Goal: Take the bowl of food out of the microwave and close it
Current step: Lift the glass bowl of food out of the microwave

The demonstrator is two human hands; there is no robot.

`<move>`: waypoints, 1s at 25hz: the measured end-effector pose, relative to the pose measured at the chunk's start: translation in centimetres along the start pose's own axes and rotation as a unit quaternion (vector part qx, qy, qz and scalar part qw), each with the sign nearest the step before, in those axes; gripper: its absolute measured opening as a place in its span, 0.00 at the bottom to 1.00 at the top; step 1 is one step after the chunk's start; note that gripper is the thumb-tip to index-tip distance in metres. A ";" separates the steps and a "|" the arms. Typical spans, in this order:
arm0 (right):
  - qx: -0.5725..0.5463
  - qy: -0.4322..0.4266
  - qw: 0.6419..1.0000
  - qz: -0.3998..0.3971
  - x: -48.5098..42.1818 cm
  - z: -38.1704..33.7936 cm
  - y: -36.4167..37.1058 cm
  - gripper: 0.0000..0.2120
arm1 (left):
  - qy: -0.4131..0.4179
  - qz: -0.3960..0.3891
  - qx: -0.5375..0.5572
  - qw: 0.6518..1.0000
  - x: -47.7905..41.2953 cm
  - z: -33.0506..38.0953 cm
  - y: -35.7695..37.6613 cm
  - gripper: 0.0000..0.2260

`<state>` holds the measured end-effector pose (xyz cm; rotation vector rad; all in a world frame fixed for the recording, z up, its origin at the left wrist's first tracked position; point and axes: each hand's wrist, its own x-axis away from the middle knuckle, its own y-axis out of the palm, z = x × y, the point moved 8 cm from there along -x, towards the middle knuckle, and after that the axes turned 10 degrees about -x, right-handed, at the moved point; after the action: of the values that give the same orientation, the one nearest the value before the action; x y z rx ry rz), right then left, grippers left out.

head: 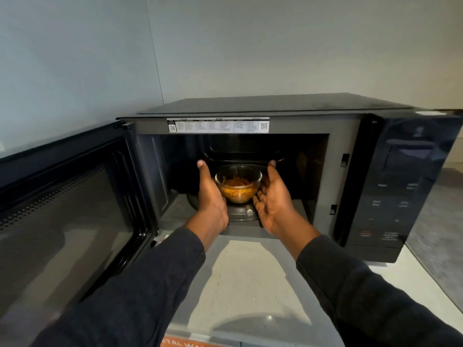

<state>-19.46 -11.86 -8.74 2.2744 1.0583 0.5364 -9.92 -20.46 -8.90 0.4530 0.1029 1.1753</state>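
A clear glass bowl (238, 185) of orange food stands on the glass turntable (240, 214) inside the black microwave (250, 106). The microwave door (65, 209) is swung wide to the left. Both of my hands are inside the cavity. My left hand (211, 196) lies against the bowl's left side, thumb up, its fingers hidden under the bowl. My right hand (273, 199) is cupped at the bowl's right side, fingers spread and touching or nearly touching the glass. The bowl rests on the turntable.
The control panel (390, 196) fills the microwave's right front. A pale speckled countertop (245, 284) runs in front of the microwave and ends at the right edge. An orange label (185, 343) shows at the bottom. Plain walls stand behind.
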 end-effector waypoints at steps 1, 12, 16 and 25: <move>-0.006 0.003 1.000 -0.003 0.7 0.0 -0.1 0.31 | -0.003 -0.003 0.006 1.000 1.2 0.1 -0.1 0.37; 0.048 0.009 0.996 0.078 11.1 -2.8 -1.4 0.19 | 0.030 0.063 -0.182 0.981 11.4 1.3 -3.2 0.06; 0.111 -0.030 0.985 0.126 15.7 -5.2 -1.6 0.12 | 0.023 0.036 -0.196 0.980 15.8 2.6 -2.9 0.09; 0.139 -0.069 0.961 0.228 23.2 -7.5 -5.2 0.15 | -0.008 -0.052 -0.228 0.972 22.5 1.8 -0.9 0.12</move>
<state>-12.57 11.56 -3.69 2.7815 0.5625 0.4156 0.19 -0.86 -4.11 0.0512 -0.1554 1.0522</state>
